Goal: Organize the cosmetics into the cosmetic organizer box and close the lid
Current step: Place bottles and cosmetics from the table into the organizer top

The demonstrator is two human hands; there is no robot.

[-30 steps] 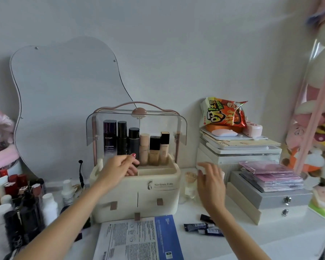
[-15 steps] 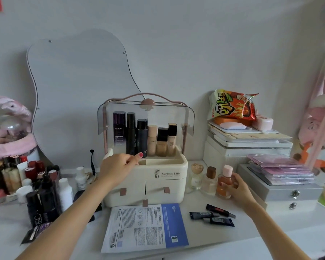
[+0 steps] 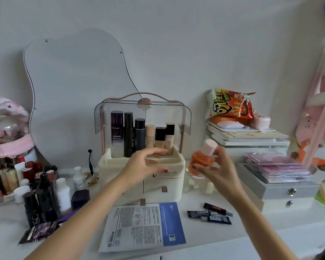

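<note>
The cream cosmetic organizer box point(image 3: 169, 192) stands at the middle of the table, its clear lid point(image 3: 176, 117) raised. Several tall bottles point(image 3: 129, 134) stand in its top tray. My right hand point(image 3: 219, 169) holds an orange bottle with a pink cap point(image 3: 203, 157) in the air just right of the box. My left hand point(image 3: 143, 166) hovers in front of the top tray, fingers spread, holding nothing. Two clear bottles point(image 3: 207, 186) stay on the table beside the box, partly hidden by my right hand.
Many bottles and lipsticks point(image 3: 36, 186) crowd the left side. A printed sheet packet point(image 3: 141, 226) lies before the box, three small tubes point(image 3: 210, 214) to its right. Grey drawer boxes point(image 3: 281, 190) and stacked white boxes with a snack bag point(image 3: 229, 106) stand right. A mirror point(image 3: 75, 94) leans behind.
My right hand has picked the orange bottle up from the table and carried it left toward the box. My left hand has come off the box rim and opened.
</note>
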